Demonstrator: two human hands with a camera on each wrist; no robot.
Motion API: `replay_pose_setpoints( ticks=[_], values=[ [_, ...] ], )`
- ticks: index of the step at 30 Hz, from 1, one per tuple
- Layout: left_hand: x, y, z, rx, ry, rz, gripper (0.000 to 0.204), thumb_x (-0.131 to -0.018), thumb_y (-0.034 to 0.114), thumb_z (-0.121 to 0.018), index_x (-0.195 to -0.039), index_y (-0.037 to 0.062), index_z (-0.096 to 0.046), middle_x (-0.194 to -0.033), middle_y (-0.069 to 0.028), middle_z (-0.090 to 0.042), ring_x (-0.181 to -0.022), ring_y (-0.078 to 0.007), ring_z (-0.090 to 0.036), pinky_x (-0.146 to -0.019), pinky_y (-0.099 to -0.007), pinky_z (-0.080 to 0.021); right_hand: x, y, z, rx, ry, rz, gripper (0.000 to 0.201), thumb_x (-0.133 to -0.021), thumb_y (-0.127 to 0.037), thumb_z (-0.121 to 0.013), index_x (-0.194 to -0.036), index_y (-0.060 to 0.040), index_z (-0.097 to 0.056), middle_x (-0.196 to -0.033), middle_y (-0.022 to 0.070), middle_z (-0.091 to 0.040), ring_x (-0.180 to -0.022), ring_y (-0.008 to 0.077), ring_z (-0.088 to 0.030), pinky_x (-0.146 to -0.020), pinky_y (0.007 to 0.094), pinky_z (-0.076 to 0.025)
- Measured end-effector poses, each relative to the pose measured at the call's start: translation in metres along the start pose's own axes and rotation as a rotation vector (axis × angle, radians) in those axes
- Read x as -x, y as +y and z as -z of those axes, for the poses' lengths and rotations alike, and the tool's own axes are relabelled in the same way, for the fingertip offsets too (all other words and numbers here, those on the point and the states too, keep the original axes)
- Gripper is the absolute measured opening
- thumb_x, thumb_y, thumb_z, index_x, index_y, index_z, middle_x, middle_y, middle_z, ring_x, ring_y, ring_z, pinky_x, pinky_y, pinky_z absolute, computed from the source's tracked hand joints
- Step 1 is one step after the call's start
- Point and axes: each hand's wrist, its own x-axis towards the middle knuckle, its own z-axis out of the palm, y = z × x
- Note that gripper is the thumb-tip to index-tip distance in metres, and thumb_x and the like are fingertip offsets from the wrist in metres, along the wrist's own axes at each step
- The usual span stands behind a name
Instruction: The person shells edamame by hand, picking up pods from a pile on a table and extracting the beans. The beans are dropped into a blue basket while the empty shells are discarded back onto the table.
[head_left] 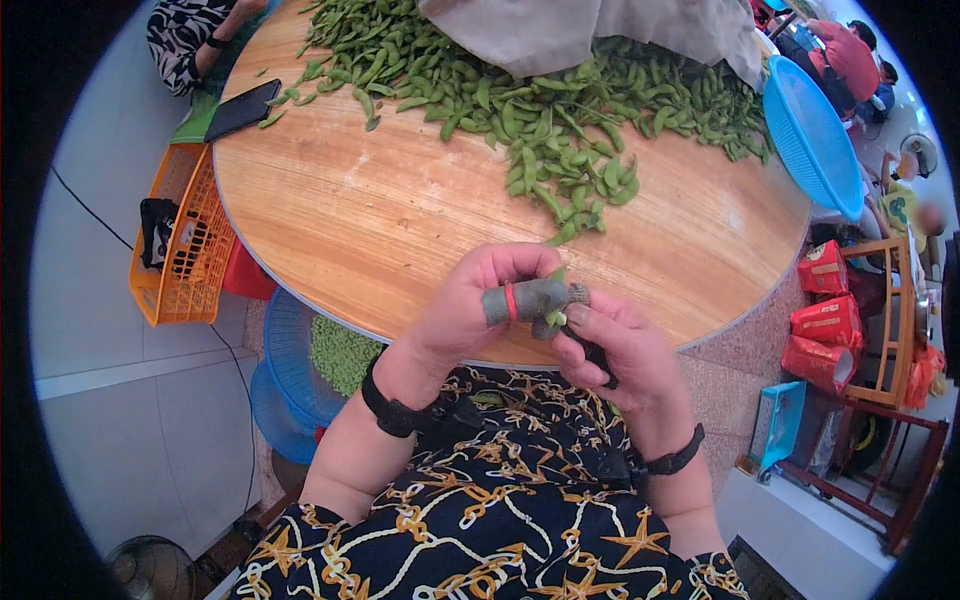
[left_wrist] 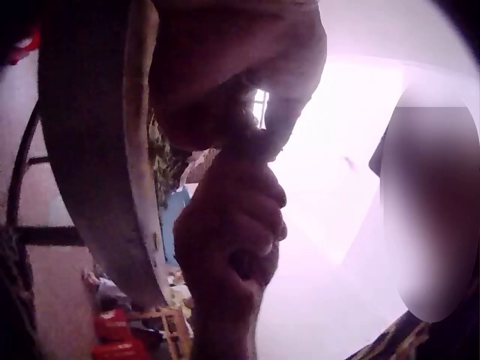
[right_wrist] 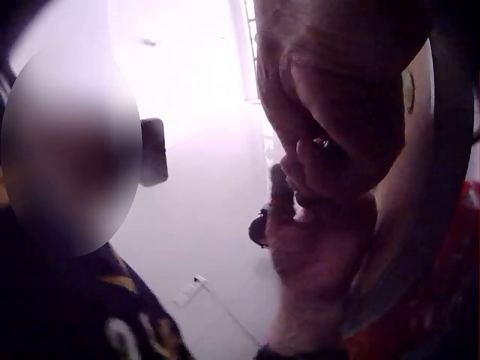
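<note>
Just over the near table edge, my two hands meet fingertip to fingertip in the head view. My left hand (head_left: 455,305) wears grey finger covers (head_left: 520,300), one bound with a red band, and pinches a green soybean pod (head_left: 556,318). The thumb and fingers of my right hand (head_left: 640,350), some under dark covers, pinch the same pod from the other side. Most of the pod is hidden by the fingers. Both wrist views are dark, with the hands touching. A large heap of green pods (head_left: 510,110) lies farther back on the round wooden table (head_left: 380,220).
Grey cloth (head_left: 560,30) covers part of the heap. A blue basket (head_left: 815,140) stands at the right edge, a black phone (head_left: 243,110) at the left. Below left, shelled beans (head_left: 340,355) lie in a blue basin (head_left: 285,330) near an orange crate (head_left: 190,240).
</note>
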Motion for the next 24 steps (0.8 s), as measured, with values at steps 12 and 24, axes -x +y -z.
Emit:
replay_pose_setpoints(
  ticks=[12, 24],
  values=[
    [-0.001, 0.006, -0.015, -0.270, 0.118, 0.080, 0.025, -0.078, 0.009, -0.066, -0.099, -0.0009, -0.057, -0.081, 0.0005, -0.059, -0.065, -0.0038, -0.052, -0.058, -0.0165, -0.043, 0.004, -0.006, 0.017, 0.264, 0.168, 0.119, 0.018, -0.089, -0.018, -0.050, -0.077, -0.0064, -0.053, -0.058, -0.0028, -0.050, -0.045, 0.0029, -0.043, -0.040, 0.0158, -0.031],
    [-0.003, -0.004, -0.023, -1.005, 0.313, -0.131, 0.050, -0.072, -0.004, -0.058, -0.118, 0.0050, -0.043, -0.069, -0.0072, -0.058, -0.058, -0.0163, -0.058, -0.052, -0.0280, -0.044, -0.007, -0.009, 0.019, 1.125, 0.427, 0.442, 0.019, -0.077, -0.014, -0.066, -0.086, 0.0020, -0.060, -0.064, 0.0074, -0.059, -0.056, 0.0091, -0.050, -0.054, 0.0256, -0.043]
  ],
)
